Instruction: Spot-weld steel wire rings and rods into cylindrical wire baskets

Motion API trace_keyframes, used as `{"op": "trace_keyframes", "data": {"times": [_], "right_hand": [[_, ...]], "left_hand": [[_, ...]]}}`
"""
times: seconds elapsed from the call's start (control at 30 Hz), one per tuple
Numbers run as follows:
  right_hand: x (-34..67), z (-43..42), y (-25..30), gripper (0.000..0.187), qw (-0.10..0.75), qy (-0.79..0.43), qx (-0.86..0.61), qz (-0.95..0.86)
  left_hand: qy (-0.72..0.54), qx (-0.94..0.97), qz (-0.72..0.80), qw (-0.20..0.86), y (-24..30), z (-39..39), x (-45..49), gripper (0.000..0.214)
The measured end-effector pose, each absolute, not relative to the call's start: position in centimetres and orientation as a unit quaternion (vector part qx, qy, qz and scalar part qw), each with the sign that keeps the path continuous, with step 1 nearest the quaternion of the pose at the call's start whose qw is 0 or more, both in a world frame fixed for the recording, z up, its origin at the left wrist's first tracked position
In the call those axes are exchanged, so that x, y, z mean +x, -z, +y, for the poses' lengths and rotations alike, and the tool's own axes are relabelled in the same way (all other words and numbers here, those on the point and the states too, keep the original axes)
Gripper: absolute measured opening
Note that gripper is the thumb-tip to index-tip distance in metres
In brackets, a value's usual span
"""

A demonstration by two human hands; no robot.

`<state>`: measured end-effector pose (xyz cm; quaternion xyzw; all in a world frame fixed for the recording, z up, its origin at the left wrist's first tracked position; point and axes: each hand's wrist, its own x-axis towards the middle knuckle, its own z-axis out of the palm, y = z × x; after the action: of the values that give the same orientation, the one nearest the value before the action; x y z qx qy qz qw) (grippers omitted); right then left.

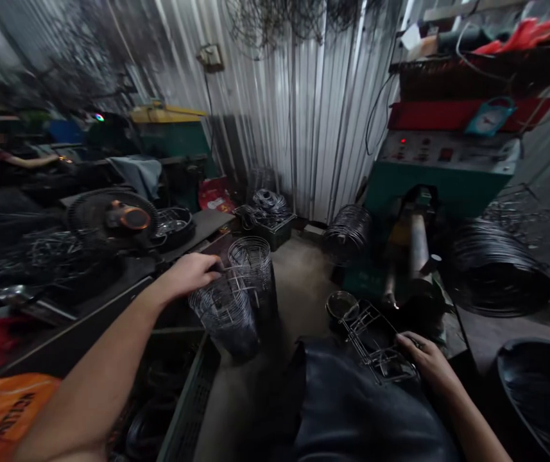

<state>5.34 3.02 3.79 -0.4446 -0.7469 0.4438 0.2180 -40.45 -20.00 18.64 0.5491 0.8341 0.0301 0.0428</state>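
Observation:
My left hand (197, 273) is stretched over the near one of two wire stacks. Its fingers are closed at the rim, and blur hides what they pinch. That near stack (226, 305) looks like nested wire baskets or rings, with thin wires lying across its top. Just behind stands the second stack (250, 256). On the right, my right hand (423, 356) is closed on the edge of a bent wire frame (368, 340). The frame is held tilted above a dark leather-like apron (352, 404) over my lap.
A green machine (441, 163) with a metal arm (418, 247) stands ahead right, a small round dish (341, 305) near it. Wire coils (496, 269) lie to the right. On the left are a fan (133, 218), a green crate (190, 398) and a person's arm (34, 162).

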Motion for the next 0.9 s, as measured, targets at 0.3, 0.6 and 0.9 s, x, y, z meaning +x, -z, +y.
{"op": "trace_keyframes", "data": {"times": [0.3,0.6,0.9], "right_hand": [[4.6,0.9,-3.8,0.043,0.245,-0.448,-0.462,-0.725],[3.2,-1.4,-5.0,0.045,0.265,-0.395,-0.507,-0.718],[2.3,-4.4,-6.9,0.042,0.259,-0.390,-0.470,-0.748]], "left_hand": [[0.041,0.463,0.885,0.015,-5.5,-21.0,-42.1,0.025],[0.023,0.499,0.864,0.064,-1.3,-20.4,-43.7,0.024],[-0.011,0.517,0.853,0.073,-1.7,-21.2,-43.3,0.029]]}}
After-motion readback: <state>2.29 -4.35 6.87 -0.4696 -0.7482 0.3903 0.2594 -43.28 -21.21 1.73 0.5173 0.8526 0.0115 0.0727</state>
